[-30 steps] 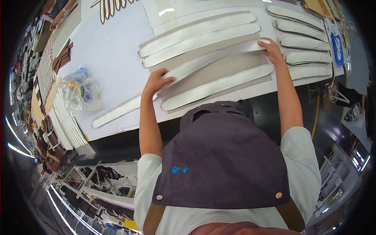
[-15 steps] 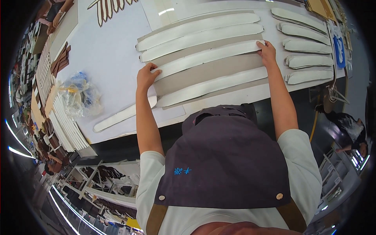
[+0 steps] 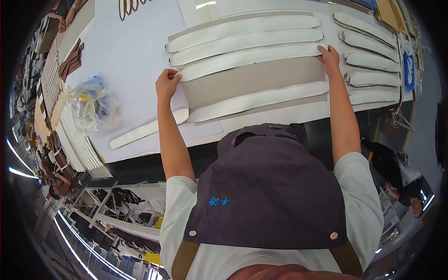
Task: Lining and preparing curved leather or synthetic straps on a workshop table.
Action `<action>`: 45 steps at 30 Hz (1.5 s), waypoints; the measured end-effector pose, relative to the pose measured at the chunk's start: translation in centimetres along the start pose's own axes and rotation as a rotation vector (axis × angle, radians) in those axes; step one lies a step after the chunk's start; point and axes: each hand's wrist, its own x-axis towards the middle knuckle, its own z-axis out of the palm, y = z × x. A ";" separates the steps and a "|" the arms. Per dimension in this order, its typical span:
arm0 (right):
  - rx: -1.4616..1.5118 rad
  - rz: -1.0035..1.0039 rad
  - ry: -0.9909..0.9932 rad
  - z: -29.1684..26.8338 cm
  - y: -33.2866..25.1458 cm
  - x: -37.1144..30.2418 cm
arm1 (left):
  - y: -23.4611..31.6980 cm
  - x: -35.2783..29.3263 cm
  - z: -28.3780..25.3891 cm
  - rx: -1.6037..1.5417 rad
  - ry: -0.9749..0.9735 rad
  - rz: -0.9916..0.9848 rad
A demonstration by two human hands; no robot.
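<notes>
A long white strip [image 3: 252, 60] with jagged ends is stretched between my two hands over a grey-brown board [image 3: 256, 80]. My left hand [image 3: 167, 85] pinches its left end, thumb against fingers. At the other end, my right hand [image 3: 330, 59] grips the strip's tip at the board's right edge. Just beyond it, two similar white strips [image 3: 245, 45] lie side by side on the board. Nearer to me, another white strip [image 3: 261, 99] rests along the board's front. A separate white strip [image 3: 148, 129] with rounded ends lies on the table, beneath my left forearm.
Stacks of white strips [image 3: 373, 60] line the table's right side, beside a blue item [image 3: 409, 70]. To the left are a crumpled clear plastic bag [image 3: 95, 109], narrow white strips [image 3: 77, 144] and brown pieces [image 3: 71, 60]. Another person's hands [image 3: 65, 18] show at far left.
Both hands have moved away from me with the strip, which now lies close against the two strips beyond it. More of the board shows in front. My view has shifted slightly.
</notes>
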 end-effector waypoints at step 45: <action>-0.977 -1.368 -0.269 -0.9 3.3 -15.9 | 5.8 -14.5 11.2 0.402 0.024 0.997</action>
